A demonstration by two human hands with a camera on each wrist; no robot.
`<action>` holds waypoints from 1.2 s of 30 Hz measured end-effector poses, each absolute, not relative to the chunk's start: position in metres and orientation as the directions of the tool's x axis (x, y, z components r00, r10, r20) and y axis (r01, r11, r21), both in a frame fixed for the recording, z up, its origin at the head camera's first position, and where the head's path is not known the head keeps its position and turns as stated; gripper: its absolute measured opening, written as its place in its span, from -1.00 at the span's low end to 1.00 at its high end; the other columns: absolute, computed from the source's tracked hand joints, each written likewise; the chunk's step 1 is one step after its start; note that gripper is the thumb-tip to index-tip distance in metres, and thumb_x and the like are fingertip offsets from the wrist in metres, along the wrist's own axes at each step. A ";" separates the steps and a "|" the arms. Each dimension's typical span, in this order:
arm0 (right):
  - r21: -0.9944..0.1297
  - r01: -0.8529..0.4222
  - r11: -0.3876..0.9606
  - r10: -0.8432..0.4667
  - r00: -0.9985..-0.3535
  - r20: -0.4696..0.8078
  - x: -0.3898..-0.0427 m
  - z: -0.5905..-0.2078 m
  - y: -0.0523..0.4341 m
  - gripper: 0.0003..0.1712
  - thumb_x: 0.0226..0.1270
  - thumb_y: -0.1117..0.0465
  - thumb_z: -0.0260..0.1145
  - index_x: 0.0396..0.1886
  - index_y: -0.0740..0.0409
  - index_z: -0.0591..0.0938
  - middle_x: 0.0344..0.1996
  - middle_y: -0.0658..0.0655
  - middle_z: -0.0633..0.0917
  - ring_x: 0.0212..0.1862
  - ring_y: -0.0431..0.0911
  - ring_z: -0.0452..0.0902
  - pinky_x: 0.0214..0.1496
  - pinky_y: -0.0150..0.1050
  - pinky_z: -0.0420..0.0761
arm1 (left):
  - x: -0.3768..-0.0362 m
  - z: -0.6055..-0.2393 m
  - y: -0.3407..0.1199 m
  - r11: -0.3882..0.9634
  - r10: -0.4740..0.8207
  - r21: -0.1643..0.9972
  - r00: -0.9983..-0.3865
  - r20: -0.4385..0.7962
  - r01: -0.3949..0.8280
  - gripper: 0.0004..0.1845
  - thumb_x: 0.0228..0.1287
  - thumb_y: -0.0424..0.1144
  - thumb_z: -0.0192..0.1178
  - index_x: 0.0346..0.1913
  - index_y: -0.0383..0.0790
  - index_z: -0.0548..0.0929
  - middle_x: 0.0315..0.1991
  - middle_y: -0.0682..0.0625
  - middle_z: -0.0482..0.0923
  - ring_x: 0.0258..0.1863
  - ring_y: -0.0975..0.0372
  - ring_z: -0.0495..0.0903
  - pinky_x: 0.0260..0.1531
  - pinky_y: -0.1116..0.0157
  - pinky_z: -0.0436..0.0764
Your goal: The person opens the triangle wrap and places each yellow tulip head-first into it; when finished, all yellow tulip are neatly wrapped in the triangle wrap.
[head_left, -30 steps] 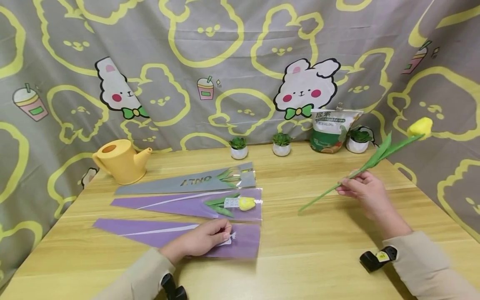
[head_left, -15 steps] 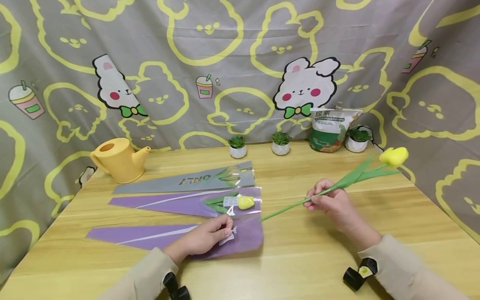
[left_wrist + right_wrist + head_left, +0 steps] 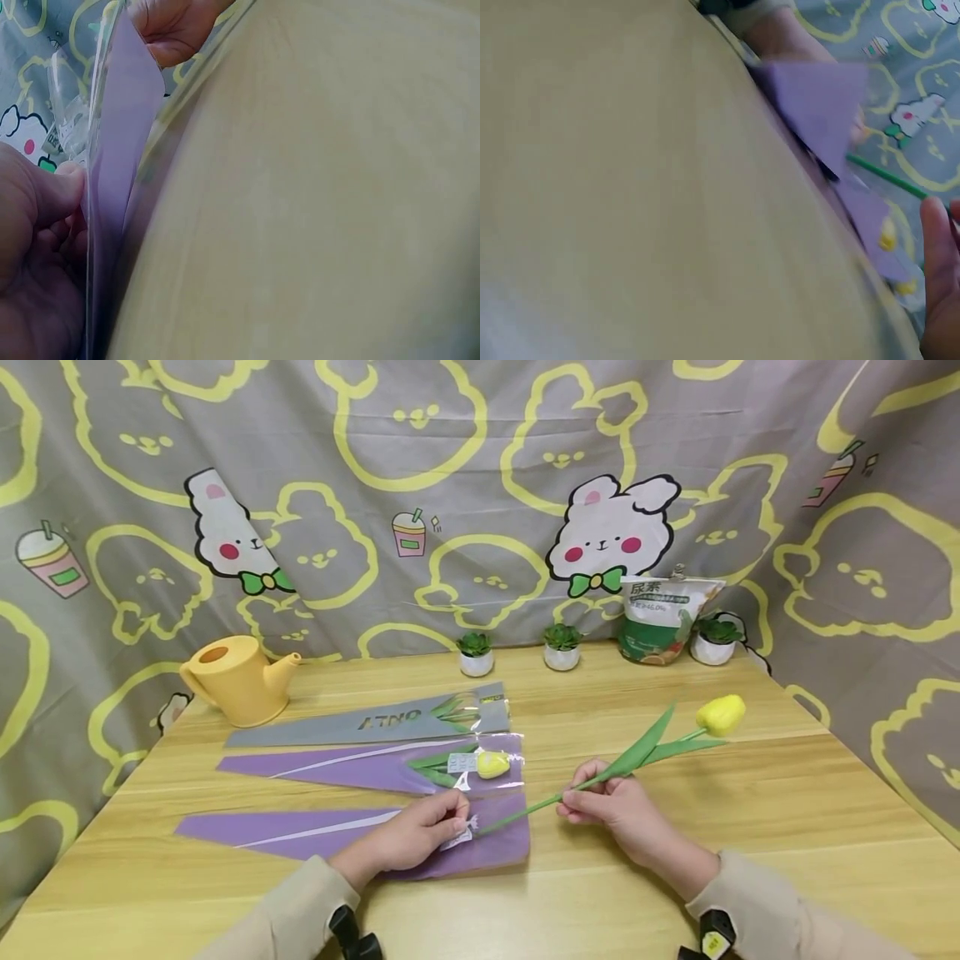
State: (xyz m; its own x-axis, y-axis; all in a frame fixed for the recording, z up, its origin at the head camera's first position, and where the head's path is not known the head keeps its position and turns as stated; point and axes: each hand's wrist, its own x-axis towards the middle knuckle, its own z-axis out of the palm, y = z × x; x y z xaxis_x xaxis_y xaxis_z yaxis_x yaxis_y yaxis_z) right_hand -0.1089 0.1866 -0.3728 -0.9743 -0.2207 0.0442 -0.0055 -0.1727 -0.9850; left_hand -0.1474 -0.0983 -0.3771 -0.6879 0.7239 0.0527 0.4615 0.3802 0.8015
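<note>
My left hand [image 3: 408, 835] pinches the clear front of the nearest purple flower sleeve [image 3: 504, 852] between thumb and fingers. In the left wrist view that film stands raised from the purple sheet [image 3: 124, 127]. My right hand [image 3: 626, 818] holds an artificial yellow tulip [image 3: 641, 748] by its green stem, bloom pointing right and away. The stem's lower end reaches across the sleeve's wide end and overlaps the purple near my left fingertips. From the right wrist, the stem [image 3: 889, 178] runs from my right thumb [image 3: 934, 240] toward the purple sleeve [image 3: 810, 105].
Behind lie another purple sleeve [image 3: 315, 766] with a yellow tulip inside and a grey sleeve [image 3: 300, 729] marked ONLY. A yellow watering can [image 3: 243, 685] stands back left. Small potted succulents [image 3: 476, 656] and a white-green bag [image 3: 660, 627] line the back by the patterned curtain [image 3: 465, 443].
My right hand has moved left and nearer with the tulip, bringing its stem end from beyond the sleeve to over it. The sleeve's wide end has lifted slightly; my left hand keeps its pinch.
</note>
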 end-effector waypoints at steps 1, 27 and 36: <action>-0.983 0.017 -0.182 -0.218 -0.976 0.024 -0.108 -0.374 0.183 -0.81 0.13 0.47 0.25 -0.45 0.12 0.48 -0.49 0.02 0.67 -0.39 -0.19 0.66 -0.31 -0.37 0.62 | -0.147 -0.377 -0.098 0.385 0.722 0.799 -0.690 0.051 0.461 -0.86 0.34 -0.30 0.01 -0.40 -0.17 0.35 -0.54 0.14 0.22 -0.50 0.37 0.28 -0.43 0.43 0.29; -0.935 0.219 -0.279 -0.179 -0.968 -0.173 -0.096 -0.382 0.140 -0.85 0.11 0.47 0.27 -0.40 0.19 0.51 -0.46 0.07 0.70 -0.34 -0.16 0.67 -0.19 -0.35 0.60 | -0.130 -0.385 -0.080 0.454 0.638 0.734 -0.759 0.127 0.505 -0.86 0.31 -0.33 0.04 -0.41 -0.14 0.37 -0.51 0.14 0.26 -0.50 0.38 0.28 -0.44 0.41 0.32; -0.956 0.280 -0.089 -0.279 -0.928 -0.246 -0.093 -0.379 0.168 -0.65 0.25 0.34 0.20 -0.12 0.60 0.47 -0.45 0.11 0.69 -0.35 -0.20 0.66 -0.22 -0.38 0.60 | -0.133 -0.387 -0.076 0.485 0.661 0.638 -0.728 0.180 0.598 -0.85 0.30 -0.29 0.07 -0.42 -0.08 0.36 -0.49 0.18 0.25 -0.43 0.36 0.31 -0.36 0.40 0.32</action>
